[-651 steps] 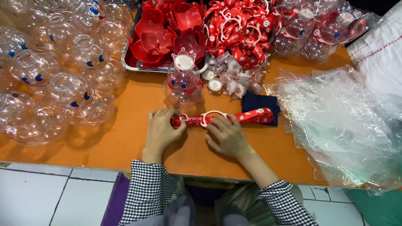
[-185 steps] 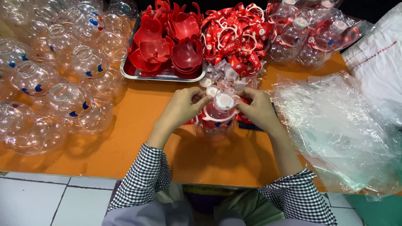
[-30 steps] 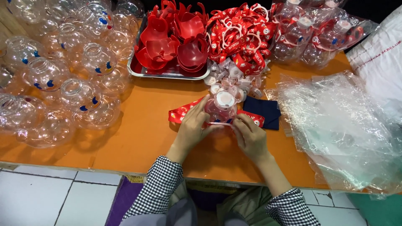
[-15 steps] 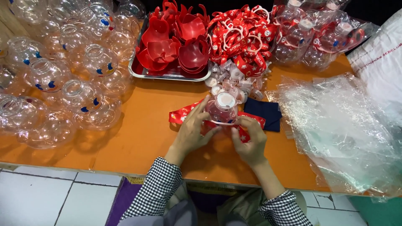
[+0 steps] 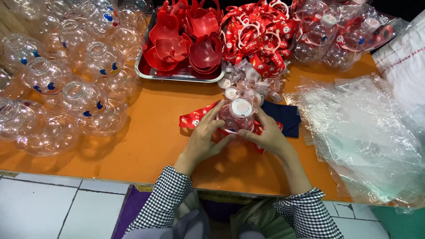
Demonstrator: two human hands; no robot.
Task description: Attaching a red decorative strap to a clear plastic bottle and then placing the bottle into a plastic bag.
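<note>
1. Jars (image 5: 84, 95) of clear plastic, round and empty, crowd the left of the orange bench (image 5: 146, 146).
2. Our left hand (image 5: 201, 139) cups the near-left side of a small clear bottle (image 5: 237, 116) with a white cap, fingers wrapped closely around it.
3. Under the bottle lies a red printed strap (image 5: 195, 118), soft and floppy.
4. Our right hand (image 5: 268, 135) closes on the bottle's right side, fingers curled against it.
5. We judge the bottle light, smooth and a bit slippery, thin-walled enough to dent; the body just below the cap looks the surest hold.
6. Behind, a metal tray (image 5: 177, 76) holds red cups; rightward sit crinkled clear bags (image 5: 363, 132).
</note>
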